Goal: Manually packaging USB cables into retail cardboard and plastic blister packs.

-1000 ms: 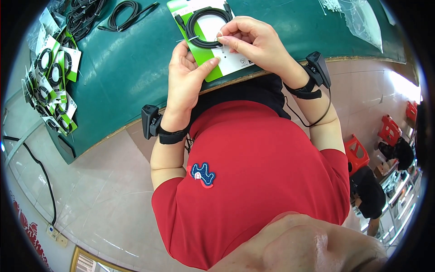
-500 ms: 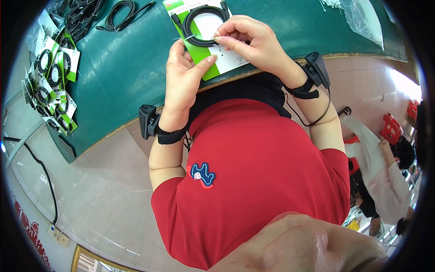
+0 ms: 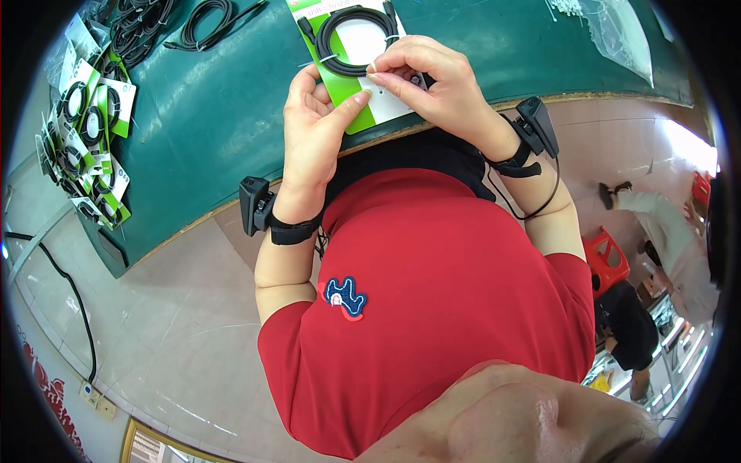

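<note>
The left hand (image 3: 312, 127) grips a green and white packaging card (image 3: 360, 42) by its lower left part, with the thumb laid on the front face and the other fingers partly hidden behind the edge; the right hand (image 3: 421, 81) has its thumb and forefinger tips pressed together at the lower rim of the black coiled cable (image 3: 322, 45), which lies against the front of this card; whether these tips pinch the cable itself or some thin thing upon it, I cannot tell. The card with its cable is above the near edge of the green table (image 3: 208, 139), between the two hands, and is slightly turned; one cable plug (image 3: 306, 29) points out at the upper left of the coil and another plug (image 3: 388, 9) at the upper right; a small pale tie (image 3: 329, 58) crosses the coil on its left side.

On the left end of the table there is a heap of carded cables (image 3: 94, 127); behind it lies a bundle of black cables (image 3: 140, 31), and just beside this bundle, a loose coiled cable (image 3: 189, 31); at the upper right, well apart from the card, there is a clear plastic bag (image 3: 621, 42), with thin white strips (image 3: 565, 9) near it.
</note>
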The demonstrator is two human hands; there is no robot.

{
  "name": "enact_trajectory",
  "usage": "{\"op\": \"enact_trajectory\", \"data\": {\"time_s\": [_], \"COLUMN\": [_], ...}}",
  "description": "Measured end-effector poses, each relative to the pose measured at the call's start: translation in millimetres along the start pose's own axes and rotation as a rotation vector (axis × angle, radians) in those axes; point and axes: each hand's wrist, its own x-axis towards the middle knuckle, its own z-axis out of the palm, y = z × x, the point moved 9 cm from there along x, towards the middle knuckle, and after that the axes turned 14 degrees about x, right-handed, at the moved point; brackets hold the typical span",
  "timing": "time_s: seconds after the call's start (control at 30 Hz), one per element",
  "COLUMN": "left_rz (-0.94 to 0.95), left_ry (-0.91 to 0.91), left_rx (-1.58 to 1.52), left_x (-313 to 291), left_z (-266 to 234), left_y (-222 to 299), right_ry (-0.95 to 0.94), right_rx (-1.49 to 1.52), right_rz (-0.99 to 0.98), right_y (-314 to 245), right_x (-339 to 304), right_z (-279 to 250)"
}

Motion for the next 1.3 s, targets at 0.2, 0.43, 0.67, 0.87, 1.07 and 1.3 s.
{"op": "enact_trajectory", "data": {"time_s": [0.2,0.43,0.67,0.87,1.07,1.3], "left_rz": [0.015,0.037,0.05,0.031,0.01,0.011], "left_ry": [-0.001,0.002,0.012,-0.002,-0.019,-0.035], "left_rx": [-0.025,-0.081,-0.104,-0.194,-0.314,-0.405], "left_x": [0,-3,-7,-10,-13,-15], "left_z": [0,5,6,6,4,10], "left_y": [0,2,5,5,13,19], "right_ry": [-0.017,-0.033,-0.104,-0.136,0.181,-0.037], "right_rx": [-0.059,-0.16,-0.332,-0.276,0.114,0.452], "right_rz": [-0.061,-0.05,-0.177,-0.127,0.042,0.387], "right_y": [-9,-17,-34,-37,-12,8], "right_x": [-4,-10,-9,-4,-15,-30], "right_z": [1,-2,2,-2,-46,-5]}}
